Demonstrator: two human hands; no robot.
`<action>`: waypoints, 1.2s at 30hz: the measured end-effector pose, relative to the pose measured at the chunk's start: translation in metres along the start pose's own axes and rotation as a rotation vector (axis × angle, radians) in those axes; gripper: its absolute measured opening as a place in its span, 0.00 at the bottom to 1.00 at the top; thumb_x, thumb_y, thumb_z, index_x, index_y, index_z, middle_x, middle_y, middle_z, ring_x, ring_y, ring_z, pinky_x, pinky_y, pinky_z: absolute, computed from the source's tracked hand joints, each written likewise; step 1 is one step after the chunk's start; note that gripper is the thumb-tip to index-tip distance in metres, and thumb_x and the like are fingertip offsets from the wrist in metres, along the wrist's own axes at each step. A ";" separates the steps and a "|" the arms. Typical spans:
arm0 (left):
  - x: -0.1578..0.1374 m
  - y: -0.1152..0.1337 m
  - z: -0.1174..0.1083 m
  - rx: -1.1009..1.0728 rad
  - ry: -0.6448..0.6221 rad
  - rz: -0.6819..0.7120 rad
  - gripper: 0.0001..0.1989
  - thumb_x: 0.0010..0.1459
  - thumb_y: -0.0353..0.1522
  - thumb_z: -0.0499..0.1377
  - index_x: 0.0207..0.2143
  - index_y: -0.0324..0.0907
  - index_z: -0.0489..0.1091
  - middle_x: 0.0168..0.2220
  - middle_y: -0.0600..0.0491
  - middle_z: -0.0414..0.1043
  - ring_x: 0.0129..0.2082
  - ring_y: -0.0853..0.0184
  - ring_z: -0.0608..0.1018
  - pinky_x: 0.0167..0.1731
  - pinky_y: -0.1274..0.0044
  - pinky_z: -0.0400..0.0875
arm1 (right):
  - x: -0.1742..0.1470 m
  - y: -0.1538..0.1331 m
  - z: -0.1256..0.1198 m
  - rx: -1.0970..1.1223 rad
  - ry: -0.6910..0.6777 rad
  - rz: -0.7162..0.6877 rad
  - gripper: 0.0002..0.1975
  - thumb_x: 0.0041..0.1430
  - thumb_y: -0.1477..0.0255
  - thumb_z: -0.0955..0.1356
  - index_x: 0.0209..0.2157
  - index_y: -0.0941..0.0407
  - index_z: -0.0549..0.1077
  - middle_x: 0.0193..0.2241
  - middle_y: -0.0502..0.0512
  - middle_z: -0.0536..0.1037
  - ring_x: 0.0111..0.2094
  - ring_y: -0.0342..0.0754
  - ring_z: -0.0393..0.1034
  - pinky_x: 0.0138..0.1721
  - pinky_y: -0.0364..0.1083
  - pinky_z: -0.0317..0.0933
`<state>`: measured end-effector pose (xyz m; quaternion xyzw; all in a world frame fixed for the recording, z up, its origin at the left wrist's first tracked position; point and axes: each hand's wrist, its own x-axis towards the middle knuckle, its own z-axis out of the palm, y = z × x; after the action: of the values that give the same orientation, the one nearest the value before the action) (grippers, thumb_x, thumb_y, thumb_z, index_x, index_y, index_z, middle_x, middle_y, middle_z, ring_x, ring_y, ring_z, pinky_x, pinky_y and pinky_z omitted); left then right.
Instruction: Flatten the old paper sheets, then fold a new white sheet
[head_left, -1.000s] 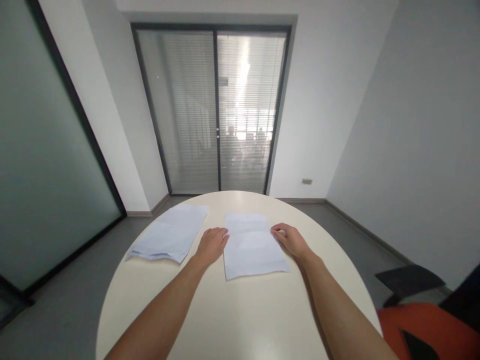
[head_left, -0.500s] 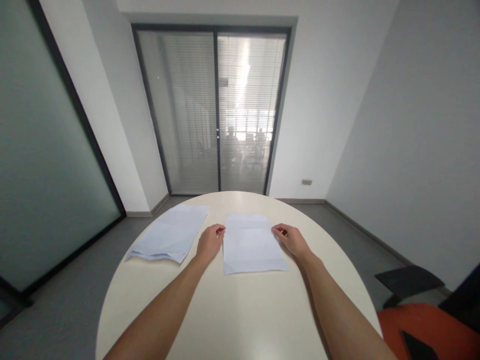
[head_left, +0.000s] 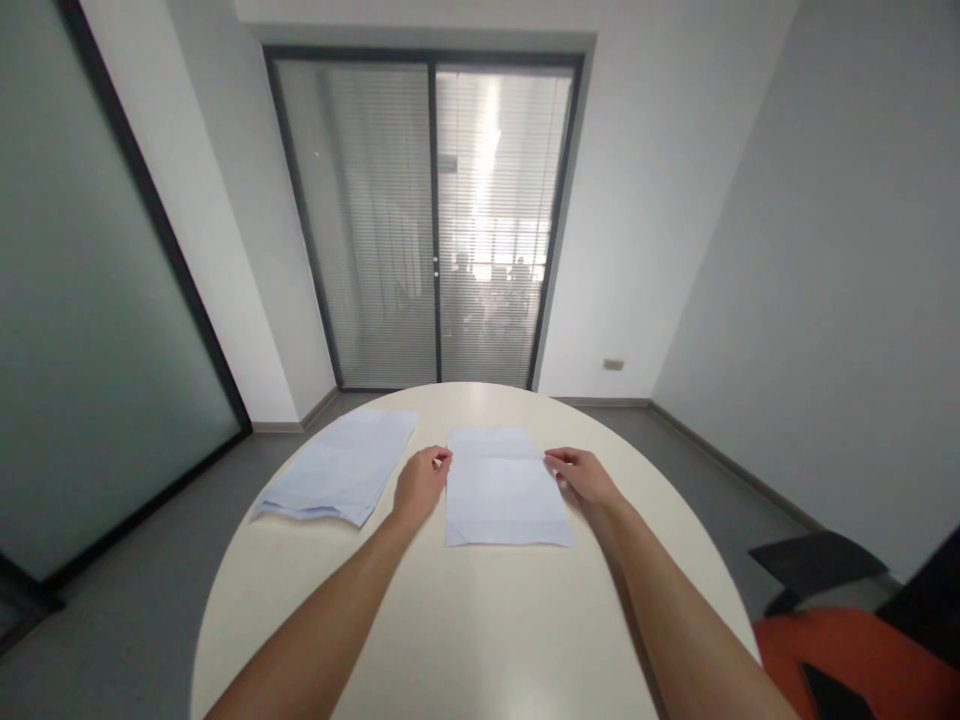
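A white sheet of paper [head_left: 506, 500] lies on the round cream table [head_left: 480, 620], with a faint crease across its upper part. My left hand [head_left: 422, 482] is closed in a pinch on the sheet's left edge. On the opposite side, my right hand [head_left: 585, 474] pinches the right edge between thumb and fingers. To the left of my left hand rests a stack of white paper [head_left: 337, 465], its near edges slightly curled and uneven. Whether a second sheet lies under the middle one cannot be seen.
An orange chair [head_left: 847, 660] with black armrests stands at the table's right side. Beyond the table's far edge is a glass door with blinds [head_left: 375, 230]. A frosted glass panel [head_left: 97, 300] runs along the left.
The sheet between my hands has shifted very slightly left and its near edge lies a little flatter. My right hand's fingers have straightened a little. The paper stack has stayed put.
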<state>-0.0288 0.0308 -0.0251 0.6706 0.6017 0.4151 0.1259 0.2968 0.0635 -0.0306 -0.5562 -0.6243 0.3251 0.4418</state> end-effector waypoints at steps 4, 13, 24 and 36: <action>-0.001 0.002 -0.002 -0.012 0.019 0.023 0.09 0.60 0.30 0.60 0.42 0.45 0.77 0.40 0.54 0.80 0.32 0.68 0.76 0.37 0.77 0.69 | 0.000 0.000 0.000 0.010 -0.018 0.025 0.21 0.44 0.60 0.74 0.36 0.61 0.82 0.30 0.61 0.82 0.27 0.48 0.71 0.31 0.46 0.63; -0.005 0.013 -0.010 0.055 0.085 0.069 0.07 0.63 0.33 0.58 0.41 0.45 0.76 0.41 0.54 0.78 0.32 0.68 0.76 0.37 0.77 0.67 | -0.001 -0.011 0.004 0.027 0.036 -0.076 0.19 0.50 0.56 0.71 0.33 0.58 0.79 0.25 0.55 0.78 0.25 0.48 0.70 0.29 0.45 0.61; -0.011 0.029 -0.019 0.325 0.046 -0.026 0.10 0.68 0.37 0.52 0.45 0.50 0.72 0.35 0.54 0.80 0.34 0.63 0.80 0.31 0.77 0.62 | -0.013 -0.043 0.005 0.223 -0.047 0.038 0.24 0.48 0.51 0.74 0.37 0.55 0.72 0.38 0.61 0.82 0.33 0.53 0.78 0.26 0.43 0.61; 0.002 0.003 0.001 -0.295 0.103 0.019 0.09 0.63 0.38 0.56 0.40 0.45 0.71 0.41 0.49 0.80 0.35 0.63 0.83 0.34 0.76 0.72 | -0.018 -0.045 0.007 0.258 -0.108 0.020 0.25 0.48 0.49 0.74 0.37 0.55 0.75 0.41 0.60 0.81 0.44 0.56 0.77 0.38 0.47 0.67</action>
<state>-0.0259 0.0321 -0.0233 0.6282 0.5337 0.5341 0.1879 0.2718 0.0387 0.0029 -0.4826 -0.5947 0.4365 0.4722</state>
